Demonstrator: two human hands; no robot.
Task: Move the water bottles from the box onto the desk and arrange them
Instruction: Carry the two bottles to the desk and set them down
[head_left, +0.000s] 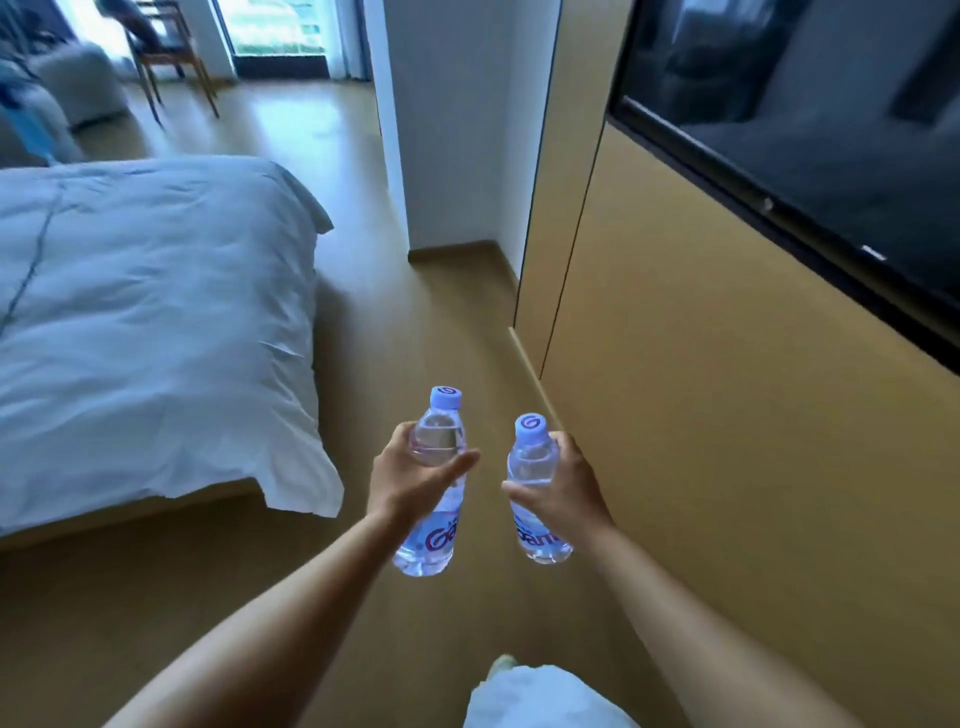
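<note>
I carry two clear water bottles with pale purple caps and red-lettered labels, both upright in front of me above the wooden floor. My left hand (410, 475) grips the left bottle (434, 540) around its upper body, thumb across the front. My right hand (563, 486) grips the right bottle (535, 457) around its middle. The two bottles are apart, roughly a hand's width between them. Neither the box nor the desk is in view.
A bed with a white duvet (150, 322) fills the left side. A wood-panelled wall (701, 415) with a dark television (810, 135) runs along the right. A white pillar (415, 130) stands ahead, with a wooden chair (166, 57) and a window beyond.
</note>
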